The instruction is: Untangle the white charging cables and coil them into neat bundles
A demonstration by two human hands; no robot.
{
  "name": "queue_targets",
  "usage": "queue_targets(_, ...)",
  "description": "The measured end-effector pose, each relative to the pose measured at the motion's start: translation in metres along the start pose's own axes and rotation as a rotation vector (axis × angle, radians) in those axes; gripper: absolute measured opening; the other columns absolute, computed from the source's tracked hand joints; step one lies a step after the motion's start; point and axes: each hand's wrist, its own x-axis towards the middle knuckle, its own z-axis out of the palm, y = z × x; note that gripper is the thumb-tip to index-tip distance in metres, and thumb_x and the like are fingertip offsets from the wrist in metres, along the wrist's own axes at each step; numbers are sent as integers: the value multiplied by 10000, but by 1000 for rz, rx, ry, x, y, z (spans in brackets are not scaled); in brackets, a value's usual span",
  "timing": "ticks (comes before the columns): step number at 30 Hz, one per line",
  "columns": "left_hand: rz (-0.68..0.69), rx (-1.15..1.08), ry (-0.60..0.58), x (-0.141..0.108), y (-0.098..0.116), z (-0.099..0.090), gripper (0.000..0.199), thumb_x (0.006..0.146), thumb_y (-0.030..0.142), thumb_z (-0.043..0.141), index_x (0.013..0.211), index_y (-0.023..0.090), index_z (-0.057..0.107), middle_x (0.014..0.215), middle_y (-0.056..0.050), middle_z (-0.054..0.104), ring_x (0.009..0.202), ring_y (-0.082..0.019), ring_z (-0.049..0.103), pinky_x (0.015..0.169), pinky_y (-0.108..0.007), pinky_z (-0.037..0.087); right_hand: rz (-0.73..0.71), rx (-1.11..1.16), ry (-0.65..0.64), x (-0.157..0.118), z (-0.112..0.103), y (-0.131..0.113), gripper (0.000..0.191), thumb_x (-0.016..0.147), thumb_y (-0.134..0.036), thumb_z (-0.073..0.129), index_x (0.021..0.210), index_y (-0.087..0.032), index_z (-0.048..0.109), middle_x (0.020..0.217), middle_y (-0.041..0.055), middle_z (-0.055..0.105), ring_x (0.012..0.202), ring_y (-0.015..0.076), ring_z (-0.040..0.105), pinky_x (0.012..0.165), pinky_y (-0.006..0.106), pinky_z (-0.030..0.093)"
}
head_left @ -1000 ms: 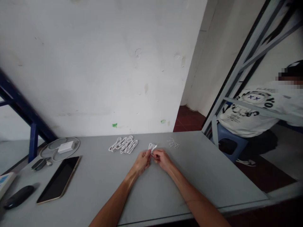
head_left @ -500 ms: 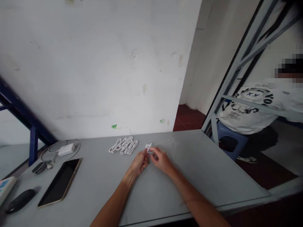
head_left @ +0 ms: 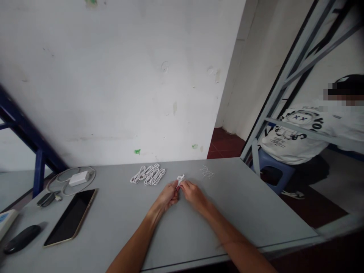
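Near the middle of the grey table [head_left: 119, 227], my left hand [head_left: 168, 195] is closed round a small white cable bundle [head_left: 180, 178], whose top sticks up past the fingers. The fingers of my right hand [head_left: 193, 193] pinch together at the right side of the same bundle, touching or nearly touching my left fingertips. Several coiled white cables [head_left: 148, 175] lie to the left of my hands. Thin white ties [head_left: 207, 172] are scattered to the right, farther back.
On the left lie a tablet [head_left: 71, 216], a black mouse [head_left: 22, 239], a white charger [head_left: 79, 178] with its looped cable, and a dark cable [head_left: 47, 198]. A wall stands behind. Beyond the metal frame at right, a person [head_left: 298, 132] sits on a blue stool [head_left: 274, 170].
My right fingers have closed in on the bundle, nearer my left hand. The view has shifted slightly.
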Motion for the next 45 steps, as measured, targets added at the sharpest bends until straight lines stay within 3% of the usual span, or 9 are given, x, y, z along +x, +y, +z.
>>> queue_targets(5,53,40,21,1,-3,6,615,841,808,577,693,236,406,489,125,309,397,-38,163,397,-188,122,183,263,42,4,5,-6,163,867,-224,458,747,-250,565,664,-4,615,583,167,561,568,257,393)
queue_targets(9,143,124,110,4,-5,13,614,894,817,458,679,245,401,485,111,299,397,-65,204,402,-220,178,583,760,112,10,10,-9,155,777,-298,558,635,-234,562,545,-46,541,507,127,480,504,232,345)
queue_targets(12,266,308,193,4,-1,18,586,957,739,408,643,245,419,487,72,344,433,-105,317,441,-254,264,813,1072,30,13,9,-6,209,704,-355,589,556,-223,523,459,-69,454,398,97,366,383,220,242)
queue_targets(15,352,430,232,2,4,20,550,980,639,451,609,233,471,532,26,434,549,-148,445,531,-269,351,880,1171,-54,15,6,0,179,651,-347,596,562,-213,517,468,-69,454,353,76,309,335,217,178)
queue_targets(21,278,391,208,5,2,15,608,956,745,393,622,239,445,491,60,366,444,-115,361,466,-258,309,877,1115,-25,14,4,1,148,684,-353,624,694,-210,588,499,-58,531,374,92,404,362,205,268)
queue_targets(26,145,74,110,7,0,7,643,834,861,508,687,241,428,457,121,295,371,-56,210,384,-208,162,358,523,-37,8,-1,-7,241,756,-350,636,977,-263,592,749,3,667,628,176,603,574,249,427)
queue_targets(31,99,23,33,4,4,3,633,805,831,595,676,234,428,427,132,282,356,-33,163,382,-190,118,191,228,-116,5,-8,-7,137,859,-342,526,951,-253,573,799,42,688,676,206,640,601,259,431)
queue_targets(40,102,95,84,2,4,7,661,848,858,503,679,219,471,412,106,321,349,-48,199,376,-209,154,258,418,-42,6,-2,-3,127,874,-274,466,870,-260,592,771,14,666,687,181,602,662,258,426)
queue_targets(45,188,241,134,4,1,13,668,930,829,354,667,226,473,440,80,319,366,-79,255,380,-241,217,584,838,66,13,6,-6,238,791,-382,568,600,-240,564,560,-40,548,544,135,463,548,231,359)
